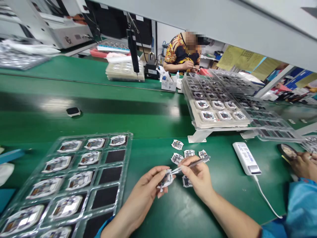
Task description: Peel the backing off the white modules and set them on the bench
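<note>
Small white-framed square module [165, 180], pinched in the left hand [148, 185], meets slim metal tweezers [201, 160] pinched in the right hand [198, 177]: fine tip work under way, steady aim needed.

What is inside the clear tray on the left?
White-framed modules fill its two left columns and the top right pocket; the other right pockets are empty, black. The modules cover their pocket floors.

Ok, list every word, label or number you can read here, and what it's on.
Nothing here reads clearly.
White cabled device: label print too blurred.
Small white box: blue marks too small.
Yellow sheets: print too small.
Small module in the left hand: markings too small.
</note>
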The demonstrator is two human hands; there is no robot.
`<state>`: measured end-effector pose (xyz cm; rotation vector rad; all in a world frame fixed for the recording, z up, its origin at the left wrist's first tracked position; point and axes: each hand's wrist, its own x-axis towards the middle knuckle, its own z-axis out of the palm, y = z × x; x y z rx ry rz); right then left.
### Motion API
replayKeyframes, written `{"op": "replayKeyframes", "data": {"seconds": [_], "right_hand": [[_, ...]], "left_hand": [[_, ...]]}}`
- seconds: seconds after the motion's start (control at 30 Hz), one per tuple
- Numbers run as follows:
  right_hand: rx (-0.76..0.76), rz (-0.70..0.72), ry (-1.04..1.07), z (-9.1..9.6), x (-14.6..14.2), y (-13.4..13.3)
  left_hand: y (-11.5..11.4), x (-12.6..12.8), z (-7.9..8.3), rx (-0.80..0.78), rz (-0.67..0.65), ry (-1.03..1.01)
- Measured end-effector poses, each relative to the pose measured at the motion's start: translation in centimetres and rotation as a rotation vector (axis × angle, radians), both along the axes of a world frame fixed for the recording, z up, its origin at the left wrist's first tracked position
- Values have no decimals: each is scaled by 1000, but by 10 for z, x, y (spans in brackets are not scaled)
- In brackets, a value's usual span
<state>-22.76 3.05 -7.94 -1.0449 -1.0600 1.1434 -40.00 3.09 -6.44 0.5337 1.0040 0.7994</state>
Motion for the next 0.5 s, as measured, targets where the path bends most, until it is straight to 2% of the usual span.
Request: {"op": "replayKeyframes", "data": {"seconds": [0.1, 0.27, 0.5], "right_hand": [[10, -12, -17, -1, 0, -1], [-39, 13, -45, -1, -1, -1], [-64, 42, 0, -2, -4, 1]], "left_hand": [[0, 0, -2, 36, -29, 57], [0, 0, -3, 201, -61, 215], [-1, 2, -4, 308, -71, 265]]}}
